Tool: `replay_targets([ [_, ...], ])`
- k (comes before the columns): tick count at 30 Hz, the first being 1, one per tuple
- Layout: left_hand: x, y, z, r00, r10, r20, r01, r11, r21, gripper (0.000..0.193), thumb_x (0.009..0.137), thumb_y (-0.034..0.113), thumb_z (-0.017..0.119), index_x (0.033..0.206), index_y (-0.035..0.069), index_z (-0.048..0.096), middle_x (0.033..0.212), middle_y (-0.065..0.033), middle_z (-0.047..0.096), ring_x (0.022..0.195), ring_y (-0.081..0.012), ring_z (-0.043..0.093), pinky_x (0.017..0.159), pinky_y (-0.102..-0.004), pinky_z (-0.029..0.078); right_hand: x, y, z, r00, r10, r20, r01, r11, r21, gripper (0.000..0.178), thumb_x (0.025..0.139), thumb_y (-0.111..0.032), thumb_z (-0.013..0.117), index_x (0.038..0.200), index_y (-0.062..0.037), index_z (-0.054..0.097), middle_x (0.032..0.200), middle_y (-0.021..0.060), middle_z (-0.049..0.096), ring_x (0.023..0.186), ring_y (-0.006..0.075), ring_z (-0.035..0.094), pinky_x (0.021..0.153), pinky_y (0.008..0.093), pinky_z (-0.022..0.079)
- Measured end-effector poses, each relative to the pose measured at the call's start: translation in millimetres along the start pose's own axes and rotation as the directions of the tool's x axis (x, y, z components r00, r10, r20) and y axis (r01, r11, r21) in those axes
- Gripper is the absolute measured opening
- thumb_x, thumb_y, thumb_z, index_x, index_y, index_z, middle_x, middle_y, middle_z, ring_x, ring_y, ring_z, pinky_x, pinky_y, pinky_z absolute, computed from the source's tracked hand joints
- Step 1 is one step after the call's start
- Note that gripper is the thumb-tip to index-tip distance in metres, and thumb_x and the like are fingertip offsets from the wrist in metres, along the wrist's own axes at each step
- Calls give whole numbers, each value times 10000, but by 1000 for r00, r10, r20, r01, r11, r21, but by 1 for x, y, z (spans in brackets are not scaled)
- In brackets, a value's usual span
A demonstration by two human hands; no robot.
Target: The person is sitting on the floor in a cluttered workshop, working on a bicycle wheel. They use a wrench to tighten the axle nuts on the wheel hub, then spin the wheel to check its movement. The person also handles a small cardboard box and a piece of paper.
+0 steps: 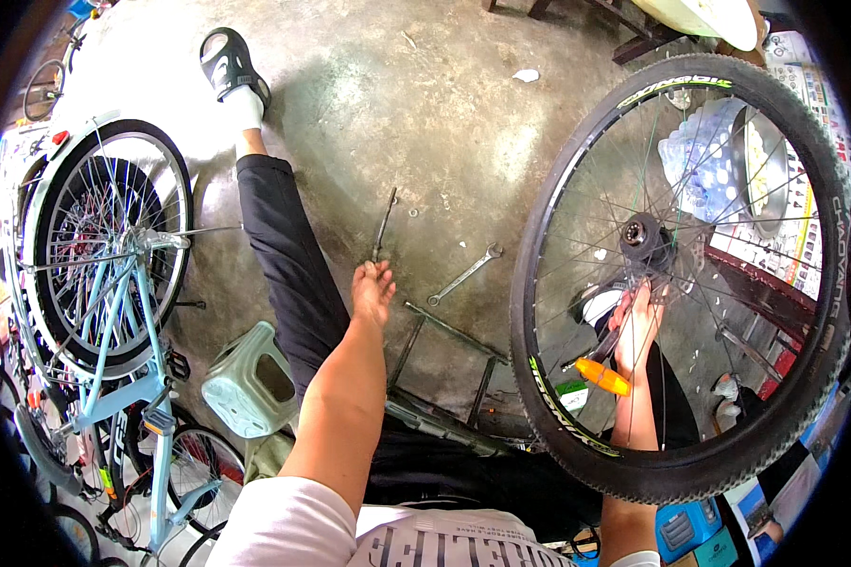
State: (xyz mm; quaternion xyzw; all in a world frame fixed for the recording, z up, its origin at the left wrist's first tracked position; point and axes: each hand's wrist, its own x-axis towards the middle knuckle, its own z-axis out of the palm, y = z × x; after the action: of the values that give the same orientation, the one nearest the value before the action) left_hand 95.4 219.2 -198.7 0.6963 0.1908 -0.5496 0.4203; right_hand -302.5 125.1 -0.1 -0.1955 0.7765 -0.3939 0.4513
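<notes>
My left hand is closed around the lower end of a thin dark metal rod, which points away from me over the floor. On the right stands a large bicycle wheel with a knobby black tyre. My right hand grips it near the hub, seen through the spokes; part of the fingers is hidden there. An orange-yellow piece, perhaps a spoke reflector, shows in front of my right forearm. Between my hands a combination wrench lies on the concrete, with a small ring-shaped part farther off.
A light blue bicycle and other bikes crowd the left side. A pale plastic stool sits beside my left leg. In front of me is a low dark metal frame. Behind the wheel are a clear plastic bag and a metal bowl.
</notes>
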Motion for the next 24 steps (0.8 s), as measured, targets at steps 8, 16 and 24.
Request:
replay_targets([
  [8, 1, -4, -14, 998, -13, -63, 16, 999, 43, 170, 1045, 349, 489, 1093, 193, 534, 1096, 24, 666, 905, -123, 595, 769, -340, 490, -1, 1, 0, 1000, 11, 27, -12, 999, 37, 271, 1019, -308, 484, 864, -85, 479, 635, 10, 482, 424, 99, 435, 371, 278, 352],
  [16, 11, -5, -14, 990, -36, -135, 49, 994, 97, 188, 1034, 387, 508, 1047, 205, 556, 1032, 55, 677, 871, -96, 602, 776, -334, 482, 1, 4, -5, 999, 41, 5, -41, 999, 31, 302, 1022, -351, 504, 886, -82, 479, 645, 14, 487, 431, 101, 436, 386, 280, 355],
  [24, 23, -15, -14, 982, 98, -159, -41, 944, 329, 125, 1006, 273, 585, 1041, 155, 562, 989, 17, 667, 764, -109, 598, 689, -332, 486, -2, 0, -1, 1000, 1, 13, -1, 1000, -16, 314, 1026, -339, 495, 860, -72, 496, 669, 20, 507, 437, 105, 446, 390, 281, 363],
])
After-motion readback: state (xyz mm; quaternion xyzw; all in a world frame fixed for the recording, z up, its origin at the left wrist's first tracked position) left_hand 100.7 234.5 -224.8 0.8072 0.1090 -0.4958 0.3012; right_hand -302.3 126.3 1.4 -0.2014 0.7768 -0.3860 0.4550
